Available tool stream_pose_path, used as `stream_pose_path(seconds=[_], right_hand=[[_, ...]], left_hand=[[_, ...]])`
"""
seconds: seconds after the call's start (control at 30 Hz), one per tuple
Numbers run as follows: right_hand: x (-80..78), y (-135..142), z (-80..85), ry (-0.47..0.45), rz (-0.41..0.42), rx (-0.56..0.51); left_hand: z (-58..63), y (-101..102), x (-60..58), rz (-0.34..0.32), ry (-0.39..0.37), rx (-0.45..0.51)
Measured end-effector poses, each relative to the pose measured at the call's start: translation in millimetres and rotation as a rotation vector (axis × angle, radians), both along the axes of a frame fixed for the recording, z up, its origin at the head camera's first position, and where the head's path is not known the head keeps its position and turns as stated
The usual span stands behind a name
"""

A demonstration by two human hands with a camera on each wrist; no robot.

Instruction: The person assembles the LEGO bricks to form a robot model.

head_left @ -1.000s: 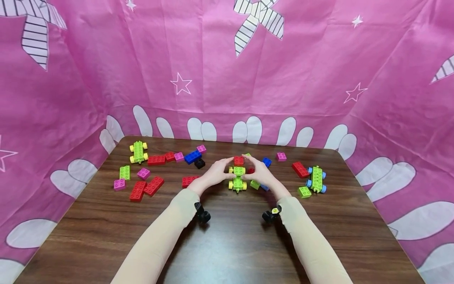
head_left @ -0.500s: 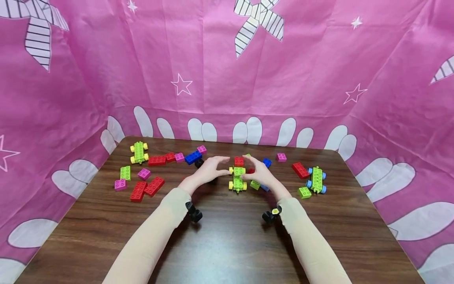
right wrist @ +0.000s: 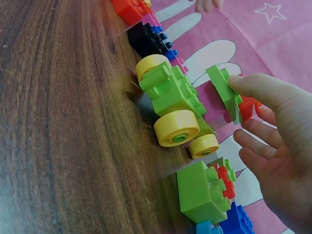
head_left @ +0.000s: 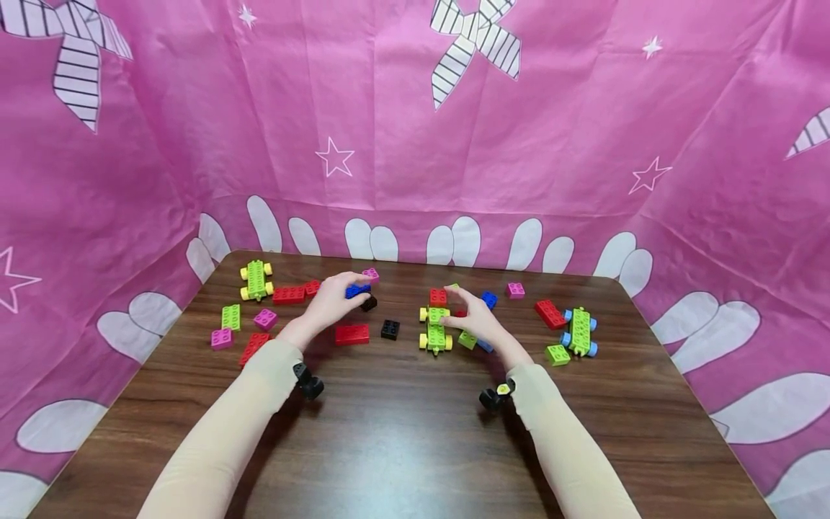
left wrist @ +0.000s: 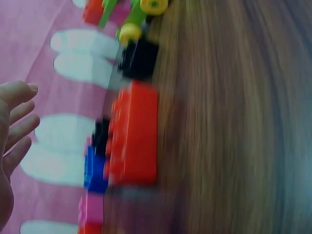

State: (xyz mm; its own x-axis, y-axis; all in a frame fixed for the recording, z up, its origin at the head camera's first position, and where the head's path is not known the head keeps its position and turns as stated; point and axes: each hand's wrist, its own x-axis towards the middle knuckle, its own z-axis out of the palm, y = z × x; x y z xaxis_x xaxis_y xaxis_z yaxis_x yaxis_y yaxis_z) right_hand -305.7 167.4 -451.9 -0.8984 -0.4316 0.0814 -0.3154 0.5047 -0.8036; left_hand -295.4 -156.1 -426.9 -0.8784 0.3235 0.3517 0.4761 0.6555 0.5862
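My right hand (head_left: pixel 478 321) holds a brick-built toy car with a lime green base (head_left: pixel 436 337) and yellow wheels (right wrist: pixel 176 128). On that base stands a pink brick (right wrist: pixel 212 103) under a lime green brick (right wrist: pixel 223 91); a red brick (right wrist: pixel 249 107) shows at the far end. The thumb lies on the green brick, the fingers by the red one. Off to the left, my left hand (head_left: pixel 329 303) hovers with parted fingers and nothing in them. It overlaps a blue brick (head_left: pixel 357 290) in the head view, beside a black brick (head_left: pixel 369 303).
Between the hands lie a red brick (head_left: pixel 352 334) and another black brick (head_left: pixel 390 329). Other car bases stand at far left (head_left: pixel 256 280) and right (head_left: pixel 580 331). Loose bricks, such as a pink one (head_left: pixel 265 318) and a lime one (head_left: pixel 558 355), are scattered around.
My left hand has let go of the car and swung left to the blue brick, uncovering the red and black bricks in the middle. The right hand stays at the car.
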Motion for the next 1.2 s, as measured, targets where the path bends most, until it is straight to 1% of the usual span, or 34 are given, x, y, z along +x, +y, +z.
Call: stream_pose_path(seconds=[0.17, 0.27, 0.43, 0.5, 0.67, 0.73, 0.83, 1.0, 1.2], right_hand=[[0.3, 0.5, -0.7, 0.019, 0.001, -0.004], [0.3, 1.1, -1.0, 0.018, 0.002, -0.011], [1.7, 1.8, 0.5, 0.012, -0.002, -0.022], [2.5, 2.0, 1.8, 0.014, -0.003, -0.027], [4.3, 1.9, 3.3, 0.011, -0.005, -0.037], [4.9, 1.6, 2.9, 0.016, -0.001, -0.037], [5.6, 1.8, 1.0, 0.021, 0.001, -0.049], [8.4, 4.7, -3.2, 0.041, -0.003, -0.082], [17.0, 8.5, -3.6, 0.018, -0.016, -0.14]], left_hand=[[0.9, -32.5, -0.4, 0.079, -0.008, -0.024], [1.4, -51.9, 0.3, 0.124, -0.022, -0.065], [2.9, -84.5, 1.9, 0.179, -0.05, -0.114], [3.3, -97.2, 1.8, 0.199, -0.048, -0.117], [2.0, -124.4, 1.1, 0.273, -0.023, -0.131], [1.0, -132.1, 0.9, 0.309, -0.02, -0.142], [-0.5, -140.0, 0.4, 0.356, -0.041, -0.149], [-5.2, -148.2, -0.7, 0.425, -0.096, -0.157], [-11.8, -156.2, -3.6, 0.503, -0.163, -0.168]])
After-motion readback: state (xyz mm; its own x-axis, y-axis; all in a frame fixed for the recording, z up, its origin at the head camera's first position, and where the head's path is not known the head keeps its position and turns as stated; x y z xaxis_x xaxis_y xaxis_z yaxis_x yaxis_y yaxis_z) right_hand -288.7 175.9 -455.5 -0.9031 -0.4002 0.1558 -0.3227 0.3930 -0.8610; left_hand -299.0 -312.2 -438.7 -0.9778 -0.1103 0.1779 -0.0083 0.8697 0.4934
